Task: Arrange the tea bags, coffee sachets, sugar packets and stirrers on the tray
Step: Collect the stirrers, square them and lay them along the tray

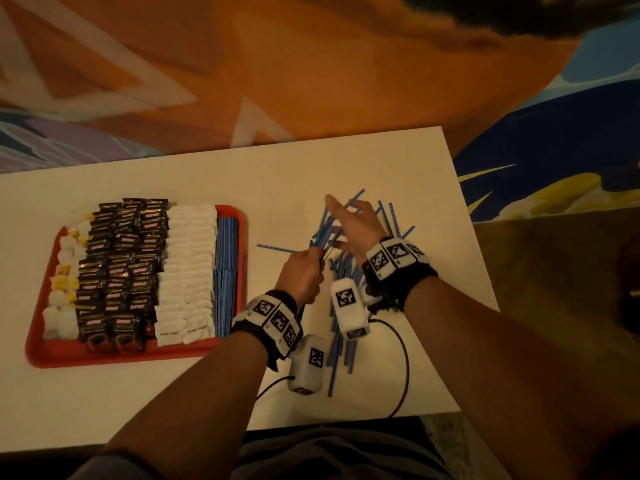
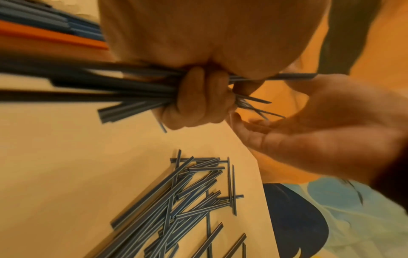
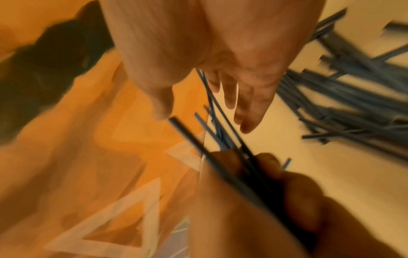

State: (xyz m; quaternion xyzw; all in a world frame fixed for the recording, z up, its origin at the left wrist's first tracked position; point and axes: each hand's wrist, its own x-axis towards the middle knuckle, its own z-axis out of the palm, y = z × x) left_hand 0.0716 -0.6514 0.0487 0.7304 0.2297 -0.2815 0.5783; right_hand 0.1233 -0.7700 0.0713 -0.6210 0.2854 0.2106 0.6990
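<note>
Stirrers (image 1: 320,233), thin and blue, fill the left hand (image 1: 302,271), whose fingers are curled tightly round a bunch of them; the left wrist view shows the fist (image 2: 198,97) closed on the bunch (image 2: 110,87), with ends sticking out on both sides of the grip. The right hand (image 1: 356,226) is raised just beyond the left one, its fingers straight and spread; the right wrist view shows the fingers (image 3: 249,104) loose beside the upper ends of the held bunch, and I cannot tell whether they touch it. More loose stirrers (image 1: 341,341) lie scattered in a crisscross pile on the white desk (image 1: 138,410), under and near both wrists, and one single stirrer (image 1: 273,248) lies apart to the left of the hands. To the left on the desk sits a red tray (image 1: 62,356), already filled in rows: a neat column of blue stirrers (image 1: 227,271) along its right edge, next to that white sugar packets (image 1: 188,268), then dark coffee sachets (image 1: 121,268), and at the far left white tea bags (image 1: 64,296) with yellow tags. Both wrists wear black bands with white marker blocks (image 1: 346,306), and a black cable (image 1: 403,358) loops across the desk near its front edge. Beyond the desk lies a patterned orange and blue carpet (image 1: 346,64).
</note>
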